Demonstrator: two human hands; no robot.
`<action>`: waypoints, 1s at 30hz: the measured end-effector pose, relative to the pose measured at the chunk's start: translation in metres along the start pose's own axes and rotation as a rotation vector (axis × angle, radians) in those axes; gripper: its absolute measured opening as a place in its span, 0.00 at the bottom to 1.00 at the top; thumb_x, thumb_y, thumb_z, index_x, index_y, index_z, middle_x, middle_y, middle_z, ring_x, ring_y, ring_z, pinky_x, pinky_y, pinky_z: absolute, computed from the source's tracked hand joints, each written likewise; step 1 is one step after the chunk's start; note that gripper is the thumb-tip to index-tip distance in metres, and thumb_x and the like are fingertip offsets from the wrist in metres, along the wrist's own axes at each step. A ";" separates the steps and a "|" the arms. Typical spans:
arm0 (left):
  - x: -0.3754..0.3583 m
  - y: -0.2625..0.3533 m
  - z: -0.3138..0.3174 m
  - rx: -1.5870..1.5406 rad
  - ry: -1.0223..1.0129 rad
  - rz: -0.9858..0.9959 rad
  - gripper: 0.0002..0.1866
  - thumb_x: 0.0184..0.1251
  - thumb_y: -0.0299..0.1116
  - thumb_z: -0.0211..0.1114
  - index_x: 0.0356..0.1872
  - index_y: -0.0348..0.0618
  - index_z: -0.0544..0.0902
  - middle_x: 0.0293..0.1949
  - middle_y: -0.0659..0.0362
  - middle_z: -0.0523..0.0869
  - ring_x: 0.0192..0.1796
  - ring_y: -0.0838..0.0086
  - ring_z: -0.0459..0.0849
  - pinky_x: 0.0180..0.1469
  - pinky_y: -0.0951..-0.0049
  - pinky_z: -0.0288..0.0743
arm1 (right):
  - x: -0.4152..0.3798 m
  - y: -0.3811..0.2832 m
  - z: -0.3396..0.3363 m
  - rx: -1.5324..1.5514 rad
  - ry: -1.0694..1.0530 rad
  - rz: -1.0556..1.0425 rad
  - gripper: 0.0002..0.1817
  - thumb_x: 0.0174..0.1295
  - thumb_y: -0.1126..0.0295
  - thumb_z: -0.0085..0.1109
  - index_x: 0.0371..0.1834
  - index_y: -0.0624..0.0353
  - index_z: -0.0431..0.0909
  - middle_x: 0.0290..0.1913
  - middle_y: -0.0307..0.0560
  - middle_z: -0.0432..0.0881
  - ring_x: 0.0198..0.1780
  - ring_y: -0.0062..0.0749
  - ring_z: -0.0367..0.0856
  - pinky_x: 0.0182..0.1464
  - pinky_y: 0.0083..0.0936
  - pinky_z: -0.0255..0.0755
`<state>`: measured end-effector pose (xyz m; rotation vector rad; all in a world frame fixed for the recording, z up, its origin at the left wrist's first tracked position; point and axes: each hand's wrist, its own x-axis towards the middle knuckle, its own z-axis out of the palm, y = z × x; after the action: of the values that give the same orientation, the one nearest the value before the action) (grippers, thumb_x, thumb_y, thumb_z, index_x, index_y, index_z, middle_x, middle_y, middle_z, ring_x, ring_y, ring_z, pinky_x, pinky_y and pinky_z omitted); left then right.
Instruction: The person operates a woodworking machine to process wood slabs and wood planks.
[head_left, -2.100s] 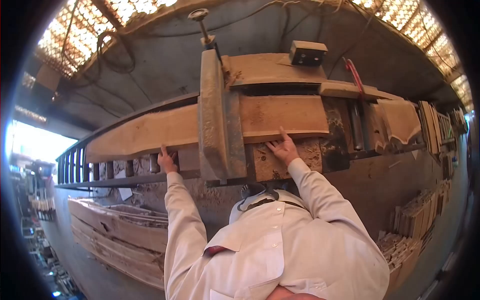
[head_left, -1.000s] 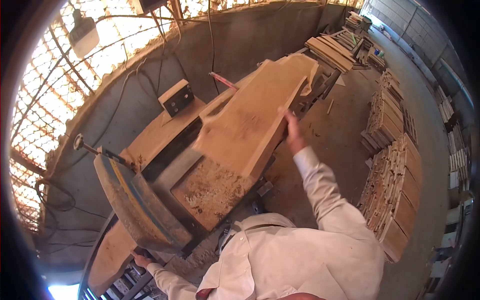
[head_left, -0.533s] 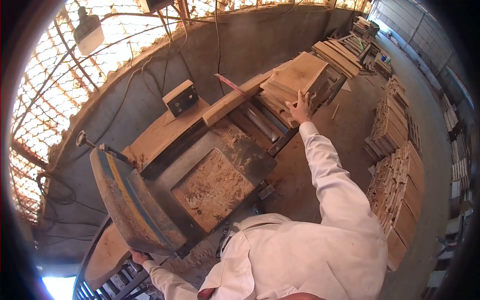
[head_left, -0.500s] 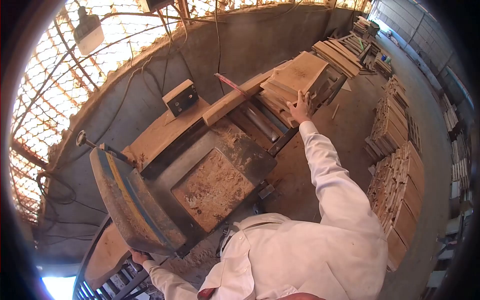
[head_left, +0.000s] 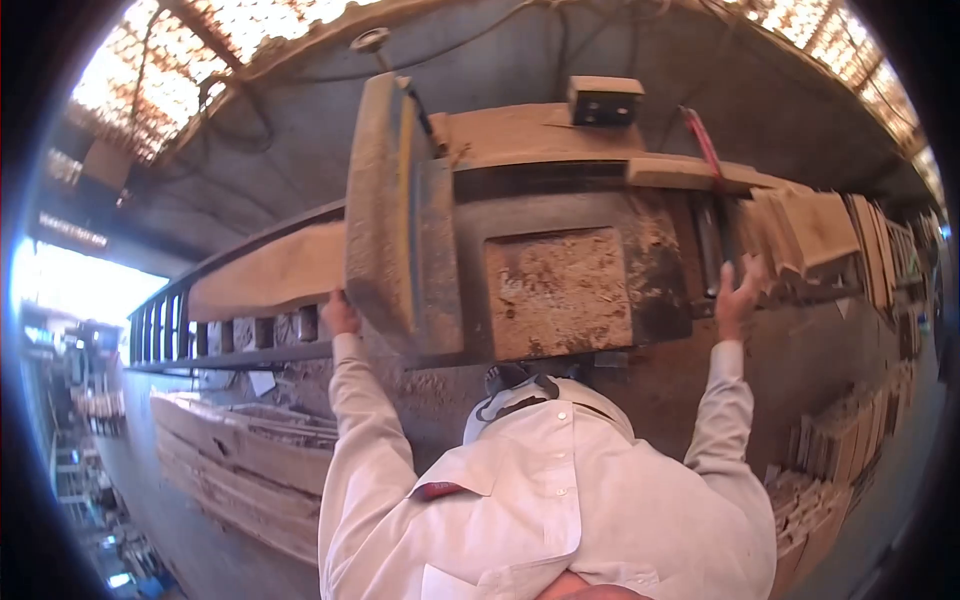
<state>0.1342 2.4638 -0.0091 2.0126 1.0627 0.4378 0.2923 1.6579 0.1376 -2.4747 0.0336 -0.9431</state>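
Observation:
My left hand [head_left: 341, 313] is at the near edge of a wide wooden board [head_left: 268, 272], which lies on a roller table left of the machine head [head_left: 388, 215]. Its fingers are closed round that edge. My right hand [head_left: 739, 292] is raised with fingers spread, beside the near end of some stacked boards [head_left: 815, 228] on the right; whether it touches them is unclear. Between my hands, a sawdust-covered panel [head_left: 558, 293] is set in the dark machine top [head_left: 657, 300].
A red-handled bar [head_left: 702, 145] stands by a long wooden strip [head_left: 690, 174] behind the table. A small block with a dark face [head_left: 605, 102] sits further back. Large planks [head_left: 240, 455] lie at lower left, and stacked boards [head_left: 850, 440] at lower right.
The view has swung left, showing more of the roller table and its board. My right hand has come off the top of the stacked boards, towards the machine. My left hand stays at the board's edge.

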 end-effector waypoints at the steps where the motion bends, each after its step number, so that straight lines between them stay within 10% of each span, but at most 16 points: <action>1: 0.002 -0.017 0.007 0.511 -0.022 0.262 0.16 0.75 0.41 0.60 0.42 0.36 0.87 0.34 0.51 0.89 0.37 0.61 0.88 0.36 0.67 0.79 | -0.025 -0.008 0.022 0.035 -0.131 0.009 0.28 0.68 0.59 0.63 0.65 0.64 0.72 0.72 0.64 0.66 0.74 0.55 0.64 0.73 0.41 0.60; 7: -0.082 0.037 -0.019 -0.178 -0.563 0.044 0.22 0.75 0.45 0.61 0.46 0.31 0.84 0.37 0.48 0.89 0.39 0.61 0.89 0.37 0.69 0.82 | -0.097 -0.079 0.111 -0.092 -0.466 -0.011 0.37 0.68 0.43 0.56 0.70 0.59 0.68 0.77 0.56 0.60 0.80 0.49 0.52 0.80 0.48 0.40; 10: -0.067 0.053 -0.050 -0.594 -0.404 -0.335 0.25 0.75 0.48 0.62 0.49 0.29 0.82 0.38 0.47 0.89 0.40 0.61 0.90 0.38 0.70 0.84 | -0.102 -0.090 0.126 -0.121 -0.447 -0.029 0.41 0.67 0.36 0.52 0.71 0.57 0.67 0.78 0.54 0.58 0.81 0.46 0.50 0.80 0.48 0.36; 15: -0.027 0.040 -0.060 -0.895 -0.126 -0.394 0.28 0.77 0.48 0.59 0.59 0.26 0.74 0.45 0.38 0.86 0.46 0.55 0.90 0.43 0.64 0.87 | -0.103 -0.073 0.133 -0.100 -0.430 -0.034 0.45 0.63 0.30 0.49 0.71 0.55 0.67 0.78 0.50 0.60 0.81 0.44 0.51 0.80 0.51 0.37; 21: 0.034 -0.016 -0.018 -0.790 0.164 -0.370 0.37 0.59 0.54 0.75 0.52 0.25 0.77 0.33 0.49 0.86 0.26 0.60 0.85 0.29 0.59 0.82 | -0.098 -0.088 0.120 -0.119 -0.488 -0.028 0.52 0.56 0.25 0.53 0.73 0.56 0.65 0.79 0.49 0.57 0.82 0.42 0.47 0.81 0.53 0.28; 27: 0.002 0.009 -0.027 0.527 -0.082 0.564 0.24 0.68 0.47 0.67 0.56 0.39 0.80 0.40 0.54 0.89 0.43 0.62 0.88 0.46 0.63 0.80 | -0.093 -0.093 0.119 -0.103 -0.514 0.016 0.52 0.60 0.24 0.44 0.75 0.57 0.62 0.80 0.49 0.54 0.82 0.40 0.43 0.81 0.52 0.26; 28: 0.012 -0.008 -0.025 0.444 -0.080 0.597 0.18 0.67 0.46 0.63 0.49 0.45 0.86 0.45 0.49 0.90 0.48 0.51 0.87 0.47 0.57 0.80 | -0.092 -0.095 0.124 -0.164 -0.475 0.032 0.48 0.66 0.26 0.38 0.76 0.54 0.61 0.80 0.49 0.55 0.82 0.40 0.44 0.81 0.53 0.26; 30: 0.015 -0.025 -0.006 0.112 -0.097 0.444 0.19 0.70 0.47 0.62 0.52 0.45 0.85 0.46 0.50 0.90 0.47 0.63 0.87 0.48 0.63 0.79 | -0.084 -0.099 0.134 -0.163 -0.451 0.085 0.45 0.68 0.29 0.36 0.76 0.52 0.63 0.80 0.49 0.56 0.82 0.41 0.45 0.81 0.53 0.26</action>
<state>0.1262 2.4874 -0.0260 2.3487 0.5866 0.5100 0.2986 1.8186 0.0445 -2.7555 0.0655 -0.3434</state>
